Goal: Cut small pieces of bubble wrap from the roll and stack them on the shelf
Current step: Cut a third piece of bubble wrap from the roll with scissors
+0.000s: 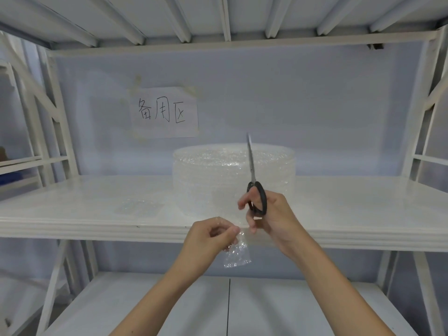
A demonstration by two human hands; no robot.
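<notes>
A wide roll of clear bubble wrap (218, 170) stands upright on the white shelf (84, 214). My left hand (208, 241) pinches a small piece of bubble wrap (238, 254) that hangs below the shelf's front edge. My right hand (271, 219) grips black-handled scissors (254, 187), blades together and pointing up in front of the roll. A loose sheet from the roll reaches toward my hands; whether the piece is still joined to it is unclear. A few flat cut pieces (139, 206) lie on the shelf, left of the roll.
A paper sign with handwriting (164, 112) is taped to the back wall. White shelf uprights (58, 122) stand at both sides, a shelf underside is overhead, and a lower shelf (169, 306) lies beneath my arms.
</notes>
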